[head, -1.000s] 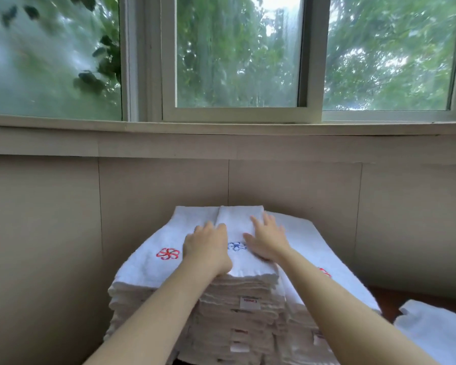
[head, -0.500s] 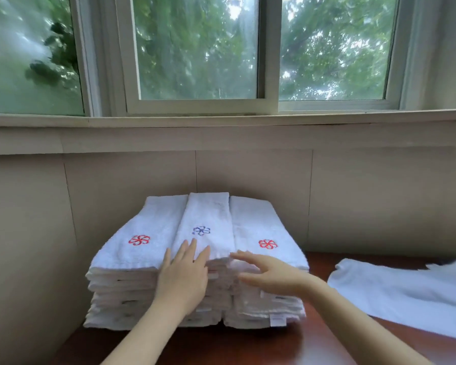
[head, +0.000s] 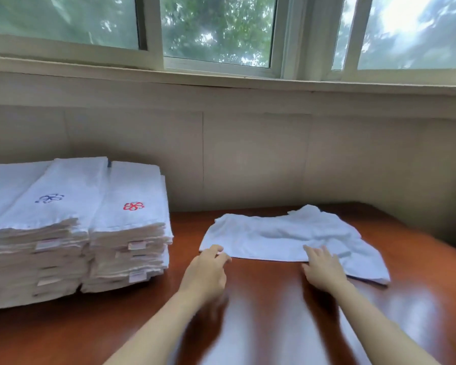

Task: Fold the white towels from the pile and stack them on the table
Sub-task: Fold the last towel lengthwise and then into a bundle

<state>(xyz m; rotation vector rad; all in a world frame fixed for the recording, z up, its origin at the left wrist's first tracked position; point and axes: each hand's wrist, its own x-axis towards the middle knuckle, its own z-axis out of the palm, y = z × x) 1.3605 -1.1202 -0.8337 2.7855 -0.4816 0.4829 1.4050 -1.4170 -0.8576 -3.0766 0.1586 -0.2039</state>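
A loose white towel [head: 282, 237] lies spread and rumpled on the red-brown table [head: 261, 312], right of centre. My left hand [head: 206, 272] reaches its near-left corner, fingertips at the hem, fingers slightly curled. My right hand [head: 323, 270] lies flat on the towel's near edge, fingers straight. At the left stand tall stacks of folded white towels [head: 77, 233] with blue and red flower embroidery on top, apart from both hands.
A beige panelled wall [head: 248, 159] runs behind the table under a window sill [head: 221, 80]. The wall bends forward at the right, close to the table's far-right corner. Bare glossy wood lies in front of the towel.
My hands left the folded stacks and moved right to the loose towel. The view swung right, so the stacks now sit at the left.
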